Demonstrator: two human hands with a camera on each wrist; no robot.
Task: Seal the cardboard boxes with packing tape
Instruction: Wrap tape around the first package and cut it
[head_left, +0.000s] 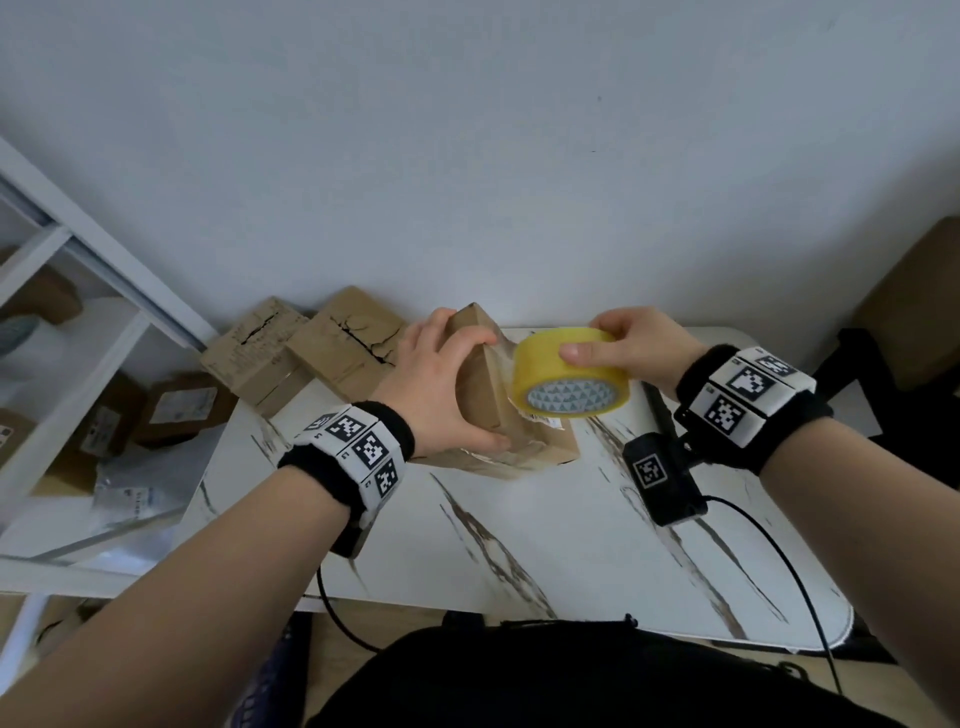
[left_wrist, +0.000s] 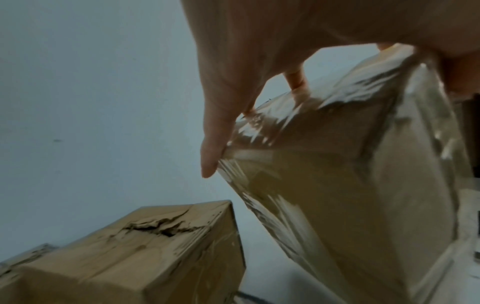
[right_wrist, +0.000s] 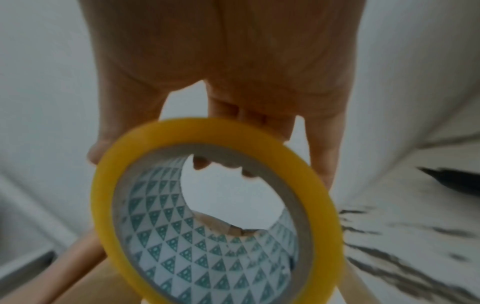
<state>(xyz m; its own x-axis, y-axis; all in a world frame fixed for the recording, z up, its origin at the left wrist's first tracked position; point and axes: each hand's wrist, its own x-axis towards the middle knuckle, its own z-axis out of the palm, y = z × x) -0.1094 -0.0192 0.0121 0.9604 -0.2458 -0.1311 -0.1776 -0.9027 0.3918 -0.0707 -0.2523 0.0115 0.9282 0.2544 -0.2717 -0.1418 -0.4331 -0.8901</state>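
left hand (head_left: 436, 382): fingers curled, gripping | right hand (head_left: 631, 345): pinching, thumb forward | forearms extended

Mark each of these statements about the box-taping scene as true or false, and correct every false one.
1. The right hand holds a yellow tape roll. True.
2. The left hand lies flat on the table, holding nothing. False: its grip is on a tilted cardboard box.
3. Clear tape already covers part of the held box. True: shiny wrinkled film shows in the left wrist view.
4. The two boxes by the wall have smooth, undamaged tops. False: both tops show torn cracks.
5. The tape roll's core is plain black inside. False: it is printed with green triangles.
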